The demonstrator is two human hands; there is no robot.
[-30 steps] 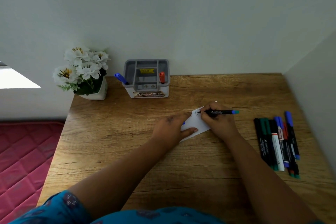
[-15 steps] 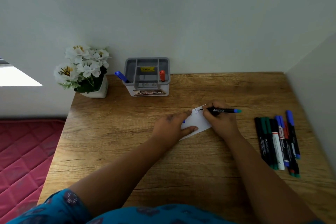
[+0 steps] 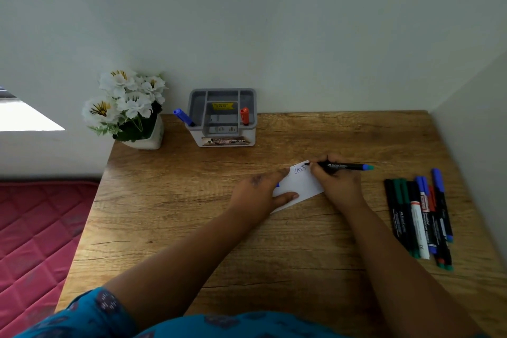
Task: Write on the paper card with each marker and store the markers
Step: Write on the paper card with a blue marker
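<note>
We are partway through: our right hand point(image 3: 338, 182) is pinching a black marker point(image 3: 341, 166) in a curled grip, its tip writing near the top edge of the paper card point(image 3: 300, 182), while our left hand point(image 3: 259, 195) is pressing the card flat against the wooden surface point(image 3: 192, 214) with straight fingers, holding nothing. Two markers, one blue point(image 3: 183, 117) and one red point(image 3: 244, 115), are already standing in the grey organiser point(image 3: 222, 118) by the wall; a row of markers point(image 3: 419, 217) is waiting to our right, so we are judging most of the work left. On the card we are reading something like "Vars"; the marker's white branding and the organiser's yellow sticker are too small to read
</note>
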